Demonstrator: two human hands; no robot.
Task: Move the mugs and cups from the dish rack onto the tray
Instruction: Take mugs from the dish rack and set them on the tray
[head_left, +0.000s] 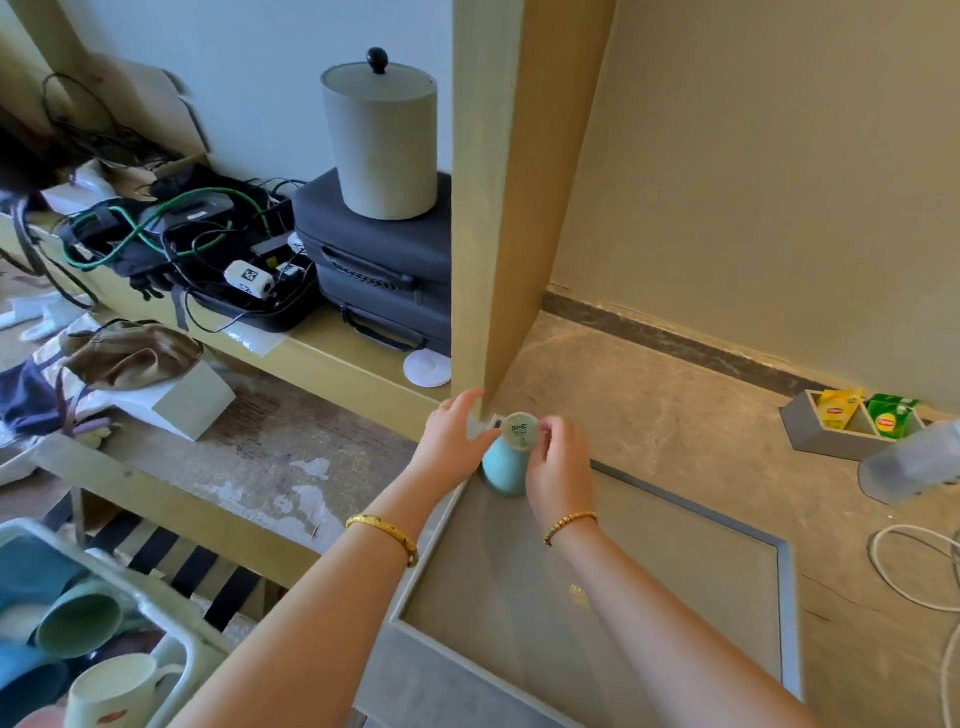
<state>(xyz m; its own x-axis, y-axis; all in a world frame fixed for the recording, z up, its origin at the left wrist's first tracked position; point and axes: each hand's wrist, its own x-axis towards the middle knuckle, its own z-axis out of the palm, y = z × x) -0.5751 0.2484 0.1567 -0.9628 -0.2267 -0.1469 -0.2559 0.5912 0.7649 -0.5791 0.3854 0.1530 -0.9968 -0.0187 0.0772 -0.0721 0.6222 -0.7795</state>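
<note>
Rack mugs (78, 626) unlabelled; both hands (454, 441) (558, 473) grasp upturned IKEA-stamped blue mug (506, 467) on tray (784, 613); Lipton packets (836, 410).

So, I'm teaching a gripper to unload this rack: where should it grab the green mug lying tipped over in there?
Grip the green mug across its round body, coming from above. It lies on its side in the dish rack with its mouth facing the camera, other cups crowd it below, and no handle shows in this view, so the upper wall looks like the freest surface.
</note>
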